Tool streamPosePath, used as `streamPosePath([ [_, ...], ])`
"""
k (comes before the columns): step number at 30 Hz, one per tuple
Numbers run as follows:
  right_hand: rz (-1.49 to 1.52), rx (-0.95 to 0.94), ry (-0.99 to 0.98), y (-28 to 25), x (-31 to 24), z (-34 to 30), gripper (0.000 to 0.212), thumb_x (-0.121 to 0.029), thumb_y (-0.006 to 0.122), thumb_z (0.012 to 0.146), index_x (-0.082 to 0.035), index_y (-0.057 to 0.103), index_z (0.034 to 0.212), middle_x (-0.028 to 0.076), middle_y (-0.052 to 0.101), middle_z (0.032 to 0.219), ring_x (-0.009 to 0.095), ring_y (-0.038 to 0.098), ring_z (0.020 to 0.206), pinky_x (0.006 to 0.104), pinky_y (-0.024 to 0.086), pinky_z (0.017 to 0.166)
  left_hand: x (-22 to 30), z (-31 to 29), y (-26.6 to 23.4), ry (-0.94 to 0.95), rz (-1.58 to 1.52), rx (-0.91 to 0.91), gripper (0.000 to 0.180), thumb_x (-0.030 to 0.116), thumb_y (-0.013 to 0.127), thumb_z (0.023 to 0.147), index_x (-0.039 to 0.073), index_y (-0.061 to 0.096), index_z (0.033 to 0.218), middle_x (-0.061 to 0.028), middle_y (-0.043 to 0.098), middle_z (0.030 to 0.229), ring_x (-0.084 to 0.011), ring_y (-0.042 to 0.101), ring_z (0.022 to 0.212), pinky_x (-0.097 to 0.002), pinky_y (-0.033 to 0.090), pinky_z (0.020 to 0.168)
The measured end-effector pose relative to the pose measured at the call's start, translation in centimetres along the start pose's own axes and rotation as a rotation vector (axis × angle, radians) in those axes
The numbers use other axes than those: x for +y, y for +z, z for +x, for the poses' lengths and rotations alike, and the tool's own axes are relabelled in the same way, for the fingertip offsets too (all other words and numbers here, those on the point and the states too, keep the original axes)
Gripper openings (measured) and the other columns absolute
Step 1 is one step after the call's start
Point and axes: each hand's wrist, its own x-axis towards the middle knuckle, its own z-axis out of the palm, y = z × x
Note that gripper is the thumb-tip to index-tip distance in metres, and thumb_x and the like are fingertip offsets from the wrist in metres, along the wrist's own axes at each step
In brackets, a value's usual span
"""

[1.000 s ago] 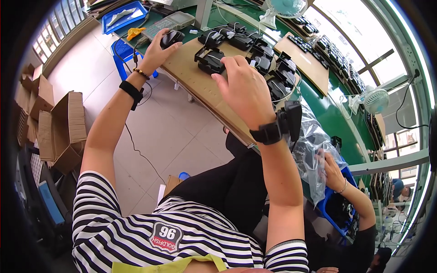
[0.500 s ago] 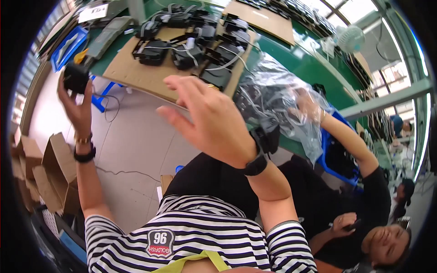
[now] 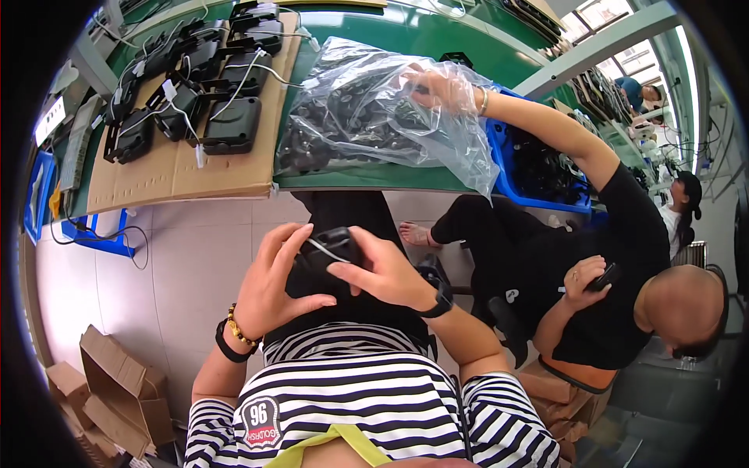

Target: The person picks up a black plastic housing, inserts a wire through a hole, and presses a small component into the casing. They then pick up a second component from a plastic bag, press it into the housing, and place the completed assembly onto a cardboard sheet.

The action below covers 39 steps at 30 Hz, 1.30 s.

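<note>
In front of my waist, both hands meet at a small black plastic box [image 3: 334, 251] with a white cable across it. My right hand [image 3: 390, 273] grips its right side, the thumb lying over the face toward me. My left hand [image 3: 269, 285] is at its left edge, fingertips by the cable and thumb stretched out below; part of its grip is hidden. On the green bench [image 3: 343, 181], several similar black boxes [image 3: 232, 125] with white cables rest on a cardboard sheet [image 3: 187, 178].
A clear plastic bag [image 3: 374, 117] of black parts lies on the bench. To my right, a co-worker [image 3: 601, 203] reaches to the bag with one hand and holds a black object [image 3: 605, 277] in the other. A blue crate [image 3: 538, 175] stands beyond; open cartons [image 3: 125, 382] sit lower left.
My left hand has come in from the far left with the black box. My right hand has drawn back from over the cardboard and closed on it. The view has turned.
</note>
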Motion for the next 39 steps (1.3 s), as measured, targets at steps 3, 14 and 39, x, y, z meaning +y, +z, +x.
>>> streamPosePath([
  [3, -0.178, 0.172, -0.107, -0.7, 0.7, -1.5, 0.042, -0.022, 0.078, 0.095, 0.0, 0.058, 0.126, 0.005, 0.066, 0.086, 0.008, 0.063, 0.064, 0.0242, 0.049, 0.058, -0.1, 0.9, 1.1, -0.121, -0.267, -0.039, 0.061, 0.025, 0.08, 0.092, 0.003, 0.055, 0.143, -0.0135, 0.06, 0.126, -0.0231, 0.061, 0.102, -0.0347, 0.054, 0.082],
  [14, -0.707, 0.354, -0.36, -1.2, 1.5, -1.9, 0.048, -0.026, 0.081, 0.092, -0.002, 0.061, 0.127, 0.008, 0.067, 0.085, 0.013, 0.064, 0.063, 0.0276, 0.048, 0.057, -2.4, -0.5, 4.9, -0.62, -0.823, -0.15, 0.04, 0.032, 0.062, 0.107, 0.0, 0.062, 0.131, 0.0062, 0.058, 0.08, -0.0044, 0.046, 0.065, -0.0204, 0.038, 0.058],
  [39, -0.73, 0.775, -0.421, -10.1, -4.1, -4.7, 0.01, -0.009, 0.067, 0.101, 0.0, 0.071, 0.102, 0.005, 0.07, 0.087, 0.01, 0.064, 0.072, 0.0253, 0.051, 0.065, -3.7, -1.3, 7.5, -0.755, -1.587, -0.148, 0.045, 0.043, 0.051, 0.11, 0.007, 0.056, 0.136, -0.0031, 0.067, 0.1, -0.0102, 0.056, 0.076, -0.0237, 0.043, 0.059],
])
